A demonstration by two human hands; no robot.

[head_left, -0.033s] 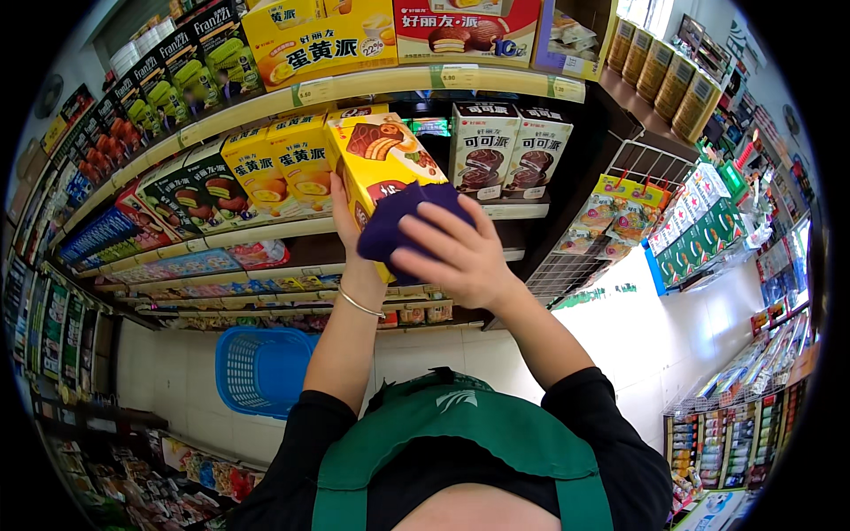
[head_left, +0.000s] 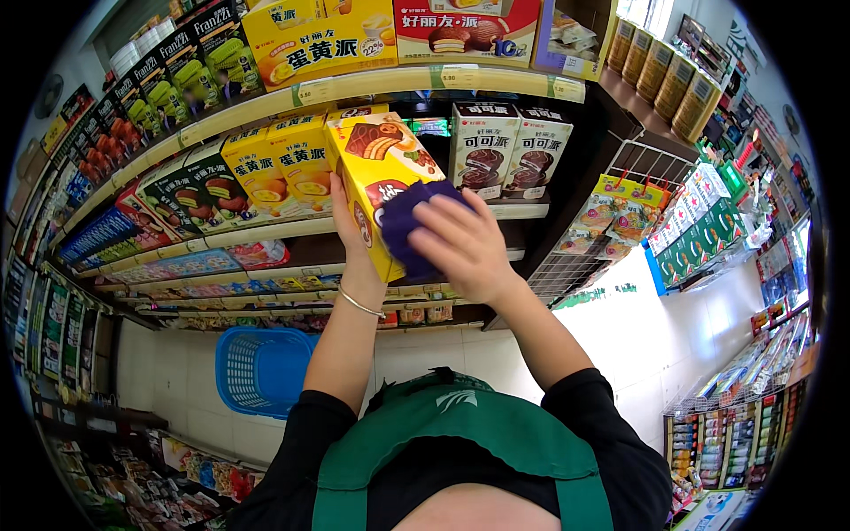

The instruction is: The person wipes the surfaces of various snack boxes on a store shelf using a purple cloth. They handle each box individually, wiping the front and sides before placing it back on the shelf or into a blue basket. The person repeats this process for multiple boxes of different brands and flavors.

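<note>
My left hand (head_left: 352, 237) holds a yellow snack box (head_left: 367, 170) by its left side, tilted in front of the shelf. Chocolate-coated cakes are pictured on the box. With my right hand (head_left: 469, 252) I press a dark purple cloth (head_left: 403, 232) flat against the box's lower front, covering part of it. The right fingers are smeared by motion and lie over the cloth. Behind the box, a gap in the row shows beside two white-and-brown boxes (head_left: 484, 150). To the left stand yellow pie boxes (head_left: 301, 164).
A price-tagged shelf edge (head_left: 372, 84) runs above my hands, with more boxes on it. Down on the floor at left is a blue basket (head_left: 232, 372). A wire rack (head_left: 589, 270) with hanging packets juts out at right, below several gold cans (head_left: 662, 84).
My right hand and the purple cloth have slid a little to the right across the box, uncovering more of its front. The left hand and box stay in nearly the same place.
</note>
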